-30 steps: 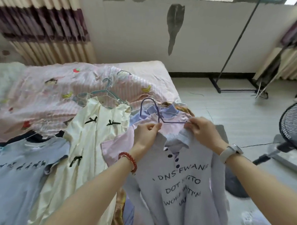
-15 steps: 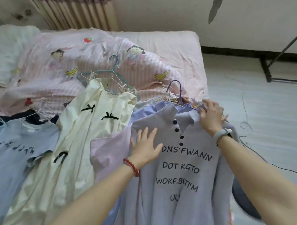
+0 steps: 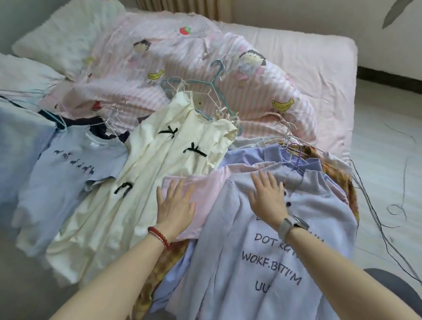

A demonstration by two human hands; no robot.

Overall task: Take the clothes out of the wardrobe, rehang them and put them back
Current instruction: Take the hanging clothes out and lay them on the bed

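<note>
While the lavender sweater [image 3: 274,247] lay atop the pile on the bed [image 3: 330,58], both flat hands, left hand [image 3: 176,204] and right hand [image 3: 268,198], were pressed on soft, limp knit, judged best lifted by its hanger [image 3: 295,151].

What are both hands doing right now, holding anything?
Left hand: open, flat on the pink top, holding nothing.
Right hand: open, flat on the lilac sweater, holding nothing.

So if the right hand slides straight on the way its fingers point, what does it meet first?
The right hand lies flat on the lilac sweater, fingers pointing up toward the collar. Going on, it would probably first meet the purple hanger at the neck, though depth is unclear.
</note>
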